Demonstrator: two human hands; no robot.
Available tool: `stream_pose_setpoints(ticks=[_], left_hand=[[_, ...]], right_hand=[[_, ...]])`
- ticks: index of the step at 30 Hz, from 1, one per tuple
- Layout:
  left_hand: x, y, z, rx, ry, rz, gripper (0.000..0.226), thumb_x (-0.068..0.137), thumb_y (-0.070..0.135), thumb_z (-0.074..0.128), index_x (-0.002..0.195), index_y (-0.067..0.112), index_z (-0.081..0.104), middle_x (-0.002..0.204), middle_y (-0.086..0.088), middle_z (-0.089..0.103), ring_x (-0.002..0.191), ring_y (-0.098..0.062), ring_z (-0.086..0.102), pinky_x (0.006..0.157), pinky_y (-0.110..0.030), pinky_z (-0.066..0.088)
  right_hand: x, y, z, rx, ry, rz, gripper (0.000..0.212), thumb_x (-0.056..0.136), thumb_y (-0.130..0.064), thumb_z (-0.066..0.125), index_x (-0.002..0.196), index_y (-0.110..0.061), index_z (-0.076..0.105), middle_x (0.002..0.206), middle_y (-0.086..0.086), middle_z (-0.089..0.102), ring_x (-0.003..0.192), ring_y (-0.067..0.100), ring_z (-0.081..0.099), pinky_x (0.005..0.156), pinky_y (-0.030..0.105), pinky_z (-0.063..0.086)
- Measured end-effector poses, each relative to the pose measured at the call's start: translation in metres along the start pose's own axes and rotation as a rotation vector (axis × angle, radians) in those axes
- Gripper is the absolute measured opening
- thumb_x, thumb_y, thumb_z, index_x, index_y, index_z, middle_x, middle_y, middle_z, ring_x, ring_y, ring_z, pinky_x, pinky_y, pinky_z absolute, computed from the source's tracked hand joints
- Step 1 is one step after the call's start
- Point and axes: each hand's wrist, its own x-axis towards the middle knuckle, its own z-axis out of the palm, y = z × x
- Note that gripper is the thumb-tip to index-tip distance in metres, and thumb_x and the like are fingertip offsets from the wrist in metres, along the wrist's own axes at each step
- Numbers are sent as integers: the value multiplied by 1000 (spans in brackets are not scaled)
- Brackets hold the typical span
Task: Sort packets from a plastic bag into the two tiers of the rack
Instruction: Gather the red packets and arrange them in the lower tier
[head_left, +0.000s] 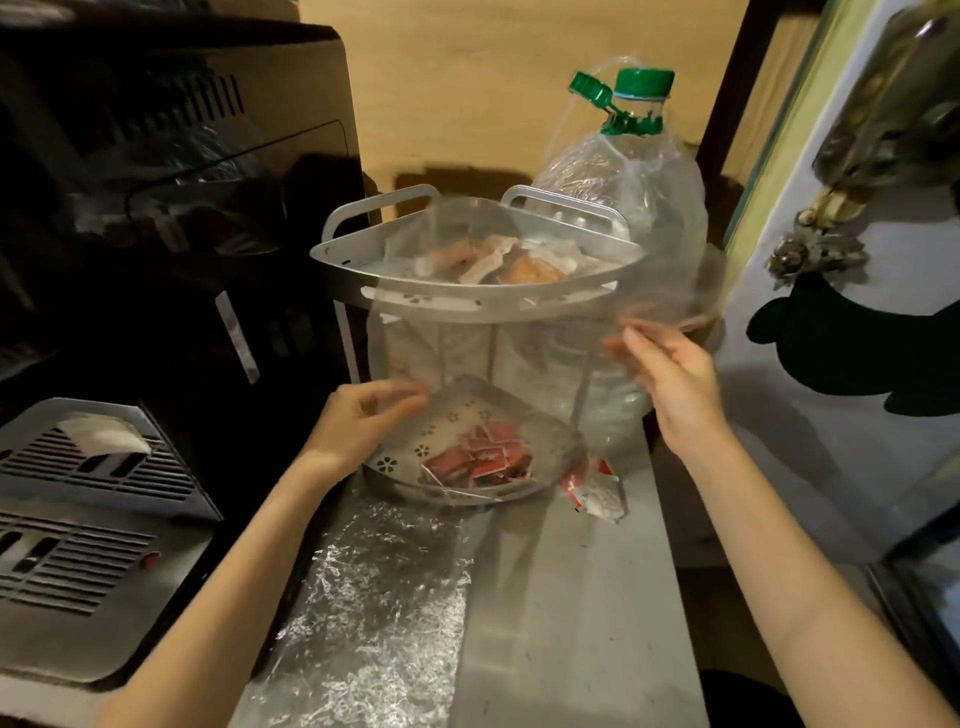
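Observation:
A two-tier grey metal corner rack (467, 304) stands on the steel counter. Its top tier holds pale and orange packets (498, 262); its bottom tier (395, 462) holds red packets (478, 460). A clear plastic bag (519, 343) hangs stretched in front of the rack, and looks empty. My left hand (363, 421) pinches the bag's left edge near the bottom tier. My right hand (670, 379) grips its right edge, higher up. Two or three red and white packets (597, 491) lie on the counter just right of the bottom tier.
A large clear bottle with a green cap (631, 171) stands behind the rack. A black appliance (171, 171) fills the left, with a grey vented unit (83, 499) below it. Crinkled foil (374, 597) lies on the counter (571, 597). A fridge door (857, 338) is at right.

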Motion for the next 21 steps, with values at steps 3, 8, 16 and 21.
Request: stream_pose_setpoints(ticks=[3,8,16,21], left_hand=[[-7,13,1,-105,-56,4,24,82,21,61,75,40,73,76,21,73,81,4,66,70,-7,47],[-21,27,7,-231,-248,-103,31,81,34,54,91,12,73,89,-5,75,88,-17,70,80,-22,53],[-50,16,43,-326,-395,-186,48,75,7,64,120,21,55,82,3,74,83,-11,69,73,-19,53],[-70,11,62,-380,-335,-224,53,84,2,57,133,15,41,71,1,74,72,-9,68,65,-15,52]], right_hand=[[-9,-6,-12,-15,18,5,10,87,-13,59,89,-19,67,68,-5,74,71,10,68,70,20,54],[-33,-10,-36,-38,88,72,8,88,-16,58,85,-18,66,62,-5,72,56,5,64,51,17,50],[-83,7,-73,-301,166,149,11,91,-24,55,88,-21,65,46,0,62,39,8,58,38,19,47],[-103,22,-89,-388,228,256,22,90,-28,57,103,-11,62,41,-1,57,32,7,51,34,17,40]])
